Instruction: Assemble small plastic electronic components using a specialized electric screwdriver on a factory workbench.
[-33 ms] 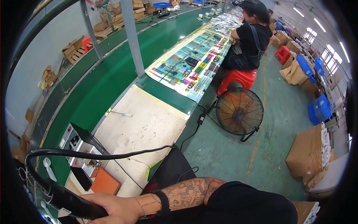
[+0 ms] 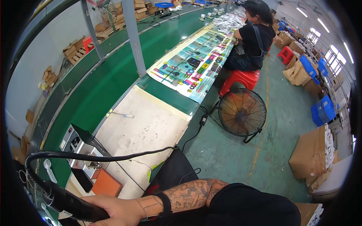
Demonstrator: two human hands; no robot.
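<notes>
At the lower left, my right hand (image 2: 117,211) is closed around a black corded hand tool (image 2: 68,201) with a thick cylindrical body. Its working end is hidden, so its exact kind cannot be told. A black cable (image 2: 102,155) loops up from the tool and runs across the bench to its right edge. Just beyond the hand are an orange-brown flat block (image 2: 107,184) and a small box-shaped machine (image 2: 83,141) with a dark cover. A screwdriver (image 2: 123,114) with a clear handle lies farther up on the pale worktop (image 2: 147,122). My left hand is out of view.
A green conveyor belt (image 2: 94,86) runs along the left, past a grey post (image 2: 132,37). Printed sheets (image 2: 192,64) cover the farther bench, where a co-worker (image 2: 258,37) sits on a red stool (image 2: 241,79). A black floor fan (image 2: 241,113) and cardboard boxes (image 2: 307,150) stand right.
</notes>
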